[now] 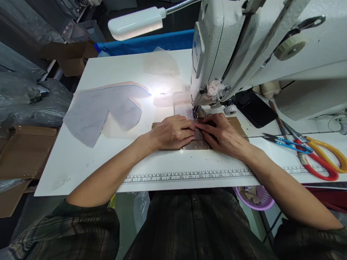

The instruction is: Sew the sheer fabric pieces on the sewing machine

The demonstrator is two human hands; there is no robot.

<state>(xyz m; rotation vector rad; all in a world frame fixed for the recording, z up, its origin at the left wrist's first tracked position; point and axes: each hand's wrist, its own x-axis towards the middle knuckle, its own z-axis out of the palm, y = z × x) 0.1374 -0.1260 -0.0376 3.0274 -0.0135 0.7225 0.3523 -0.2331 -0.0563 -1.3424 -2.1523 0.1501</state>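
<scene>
Brown, shiny sheeting [193, 145] lies on the table [89, 169] below the sewing machine [210, 54]. On it rest the left hand [175, 133], fingers together, and the right hand [220, 133], fingers bent; whether either pinches anything, I cannot tell. The ruler strip [189, 177] shows 10 to 13; the machine's blue lettering [195, 46] is illegible.

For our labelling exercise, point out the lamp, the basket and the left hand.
Lamp [137, 24], head view: white shade.
Basket [260, 207], head view: purple rim.
Left hand [175, 133], head view: back of the hand.
</scene>
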